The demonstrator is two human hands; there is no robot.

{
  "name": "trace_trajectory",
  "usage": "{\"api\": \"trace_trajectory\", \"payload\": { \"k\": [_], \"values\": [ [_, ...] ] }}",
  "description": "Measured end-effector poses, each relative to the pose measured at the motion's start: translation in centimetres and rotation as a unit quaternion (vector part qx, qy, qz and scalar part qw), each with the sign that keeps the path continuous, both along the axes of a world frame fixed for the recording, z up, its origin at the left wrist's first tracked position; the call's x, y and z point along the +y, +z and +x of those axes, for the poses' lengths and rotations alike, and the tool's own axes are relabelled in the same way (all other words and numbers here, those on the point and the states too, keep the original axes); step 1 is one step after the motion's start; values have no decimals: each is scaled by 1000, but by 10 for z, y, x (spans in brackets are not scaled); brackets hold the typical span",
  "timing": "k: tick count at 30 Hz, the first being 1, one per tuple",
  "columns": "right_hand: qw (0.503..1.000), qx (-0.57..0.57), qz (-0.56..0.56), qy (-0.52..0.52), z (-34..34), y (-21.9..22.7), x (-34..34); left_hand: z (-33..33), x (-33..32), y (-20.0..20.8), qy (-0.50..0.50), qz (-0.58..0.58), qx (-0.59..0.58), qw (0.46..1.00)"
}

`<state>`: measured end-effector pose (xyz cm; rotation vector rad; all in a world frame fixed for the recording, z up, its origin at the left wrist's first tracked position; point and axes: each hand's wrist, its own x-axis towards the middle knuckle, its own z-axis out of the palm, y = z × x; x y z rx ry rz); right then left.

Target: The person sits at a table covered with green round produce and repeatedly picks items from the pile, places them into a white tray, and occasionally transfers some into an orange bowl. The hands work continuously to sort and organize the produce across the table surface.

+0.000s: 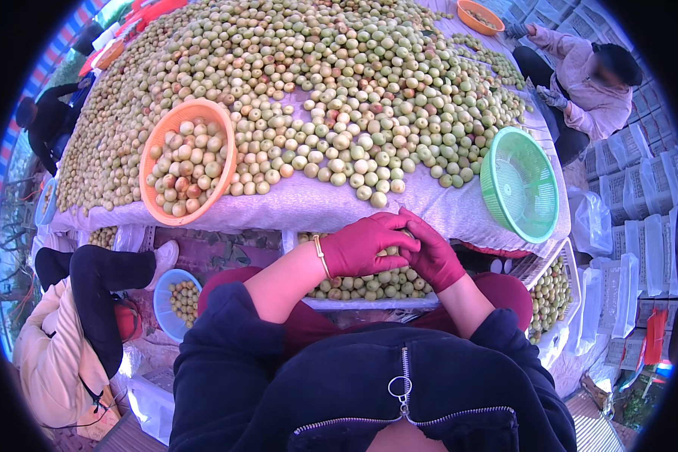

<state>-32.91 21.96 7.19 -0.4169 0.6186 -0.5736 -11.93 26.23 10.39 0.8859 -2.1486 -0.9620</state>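
My left hand [365,245] and my right hand [434,255], both in maroon gloves, meet at the table's near edge. Their fingers are curled and touch one another. Greenish fruit shows in the gap between them, but whether it is held or lies below is unclear. Beneath the hands, a pale crate [331,304] full of green jujube-like fruit [369,288] sits by my lap. Just beyond them, a wide heap of the same round fruit [339,98], green with some reddish brown, covers the cloth-draped table [301,203].
An orange basket [148,169] of fruit stands left, a green basket [531,188] without fruit right. A blue basket [162,313] and a white crate [569,275] hold more fruit. People sit at left [60,354] and far right [591,83]. Stacked crates [640,188] line the right.
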Motion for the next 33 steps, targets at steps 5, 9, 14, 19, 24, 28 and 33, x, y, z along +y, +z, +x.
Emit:
{"api": "trace_trajectory", "payload": {
  "k": [5, 9, 14, 19, 24, 28, 33],
  "values": [
    [989, 58, -67, -115, -89, 30, -26, 17, -1, 7, 93, 40, 15, 995],
    [919, 257, -204, -217, -230, 61, -42, 33, 2, 3, 116, 54, -74, 989],
    [625, 711, -298, -122, -399, 62, -30, 41, 5, -8, 128, 27, -129, 983],
    [368, 756, -512, -176, -356, 80, -60, 47, 3, -12, 137, 42, -187, 972],
    [471, 525, -709, -31, -128, 76, -85, 51, -3, -14, 143, 49, -258, 954],
    [513, 387, -764, 55, 21, 34, -107, 56, -5, -13, 147, 51, -301, 941],
    [532, 397, -748, 33, 125, -23, -140, 65, -5, -14, 163, 52, -322, 931]
  ]
}}
